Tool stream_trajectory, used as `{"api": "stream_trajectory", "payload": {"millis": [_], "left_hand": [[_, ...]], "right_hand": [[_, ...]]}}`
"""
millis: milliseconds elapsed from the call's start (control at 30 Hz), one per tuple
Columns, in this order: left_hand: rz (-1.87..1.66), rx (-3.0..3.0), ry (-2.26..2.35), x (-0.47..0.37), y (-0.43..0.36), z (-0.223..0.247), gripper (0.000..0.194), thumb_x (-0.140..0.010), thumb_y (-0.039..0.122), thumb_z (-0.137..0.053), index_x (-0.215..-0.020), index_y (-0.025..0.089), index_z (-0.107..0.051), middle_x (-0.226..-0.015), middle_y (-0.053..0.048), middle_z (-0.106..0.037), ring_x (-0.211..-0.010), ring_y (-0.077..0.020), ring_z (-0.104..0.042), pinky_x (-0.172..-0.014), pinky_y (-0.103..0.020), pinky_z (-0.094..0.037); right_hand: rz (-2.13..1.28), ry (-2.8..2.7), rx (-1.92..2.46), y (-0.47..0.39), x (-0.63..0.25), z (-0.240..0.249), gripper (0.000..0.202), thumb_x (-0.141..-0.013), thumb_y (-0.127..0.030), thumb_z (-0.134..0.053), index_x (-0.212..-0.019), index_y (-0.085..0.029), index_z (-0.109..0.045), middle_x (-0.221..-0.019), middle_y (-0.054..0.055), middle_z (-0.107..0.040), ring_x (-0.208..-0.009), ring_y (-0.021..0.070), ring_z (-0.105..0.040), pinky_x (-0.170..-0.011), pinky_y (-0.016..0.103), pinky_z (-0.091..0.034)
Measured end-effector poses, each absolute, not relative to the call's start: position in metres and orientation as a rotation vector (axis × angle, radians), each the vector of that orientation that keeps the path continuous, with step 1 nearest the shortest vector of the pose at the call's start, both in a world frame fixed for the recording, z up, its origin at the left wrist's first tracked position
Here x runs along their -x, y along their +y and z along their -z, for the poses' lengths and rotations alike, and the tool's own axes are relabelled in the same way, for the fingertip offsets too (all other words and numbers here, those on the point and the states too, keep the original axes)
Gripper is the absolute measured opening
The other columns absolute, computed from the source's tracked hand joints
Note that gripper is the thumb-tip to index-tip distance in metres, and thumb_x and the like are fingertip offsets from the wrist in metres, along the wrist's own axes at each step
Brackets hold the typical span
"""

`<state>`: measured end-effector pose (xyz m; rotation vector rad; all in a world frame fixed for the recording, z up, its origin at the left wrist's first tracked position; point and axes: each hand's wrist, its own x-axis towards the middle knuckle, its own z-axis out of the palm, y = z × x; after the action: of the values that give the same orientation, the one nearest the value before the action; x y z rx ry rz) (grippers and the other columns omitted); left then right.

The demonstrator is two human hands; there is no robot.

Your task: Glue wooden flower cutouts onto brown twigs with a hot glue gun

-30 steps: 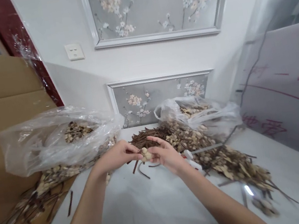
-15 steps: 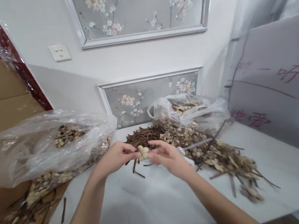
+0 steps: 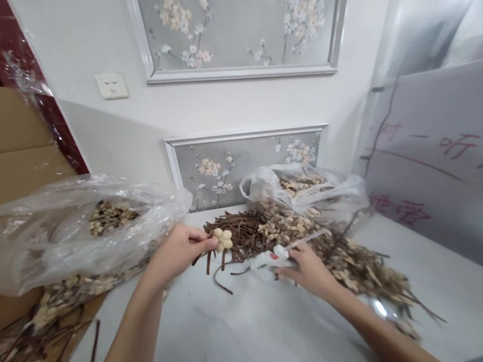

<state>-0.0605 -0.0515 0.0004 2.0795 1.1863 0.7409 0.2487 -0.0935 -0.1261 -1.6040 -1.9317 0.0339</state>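
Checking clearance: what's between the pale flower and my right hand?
Brown stems, then a white bottle by the right hand; the head view shows both.

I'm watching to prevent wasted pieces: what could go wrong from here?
The small cream flower of rounded petals might slip or bend, as only the fingertips of the left hand pinch it at one side.

The white plastic container with red print could snag or drag the thin brown strips close by if the right hand, at its end, moves it.
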Motion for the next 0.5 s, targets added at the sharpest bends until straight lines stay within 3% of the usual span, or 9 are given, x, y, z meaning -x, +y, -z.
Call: {"api": "stream_trajectory", "payload": {"millis": [100,200,300,400,500], "left_hand": [[-0.828,-2.054,1.227,0.069,-0.058,-0.008,0.035,-0.078,0.047,-0.065,-0.065,0.015,-0.071,-0.061,-0.001,-0.060,-0.058,-0.0136,-0.049,-0.054,-0.023,-0.034],[-0.957,-2.030,1.311,0.078,-0.063,-0.012,0.032,-0.077,0.043,-0.066,-0.065,0.014,-0.072,-0.061,-0.002,-0.062,-0.058,-0.0145,-0.052,-0.052,-0.023,-0.034],[-1.026,-2.020,1.368,0.081,-0.069,-0.013,0.033,-0.076,0.042,-0.067,-0.062,0.013,-0.071,-0.059,-0.003,-0.061,-0.055,-0.0141,-0.051,-0.048,-0.023,-0.032],[-1.020,-1.998,1.377,0.079,-0.078,-0.015,0.032,-0.077,0.041,-0.067,-0.062,0.013,-0.071,-0.059,-0.003,-0.062,-0.054,-0.0138,-0.052,-0.047,-0.023,-0.033],[-0.984,-1.988,1.370,0.075,-0.087,-0.017,0.030,-0.079,0.041,-0.066,-0.068,0.013,-0.074,-0.061,-0.004,-0.063,-0.056,-0.0144,-0.054,-0.049,-0.023,-0.035]], "right_hand": [[0.015,-1.954,1.503,-0.095,-0.247,0.095,0.027,-0.093,-0.040,-0.050,-0.100,-0.019,-0.065,-0.113,0.014,-0.063,-0.107,0.0288,-0.059,-0.089,0.037,-0.045],[0.051,-1.819,1.529,-0.095,-0.253,0.056,0.033,-0.092,-0.050,-0.049,-0.086,-0.019,-0.057,-0.083,0.009,-0.066,-0.074,0.0242,-0.062,-0.066,0.034,-0.047],[0.011,-1.634,1.552,-0.094,-0.251,0.022,0.040,-0.090,-0.057,-0.049,-0.070,-0.023,-0.044,-0.054,-0.001,-0.057,-0.048,0.0159,-0.050,-0.048,0.026,-0.037],[0.189,-1.570,1.475,-0.096,-0.239,0.007,0.050,-0.080,-0.063,-0.061,-0.061,-0.024,-0.036,-0.046,-0.004,-0.047,-0.042,0.0127,-0.043,-0.043,0.024,-0.030],[0.355,-1.627,1.349,-0.098,-0.224,0.010,0.055,-0.067,-0.067,-0.070,-0.056,-0.024,-0.038,-0.044,-0.004,-0.046,-0.041,0.0120,-0.041,-0.042,0.025,-0.030]]}}
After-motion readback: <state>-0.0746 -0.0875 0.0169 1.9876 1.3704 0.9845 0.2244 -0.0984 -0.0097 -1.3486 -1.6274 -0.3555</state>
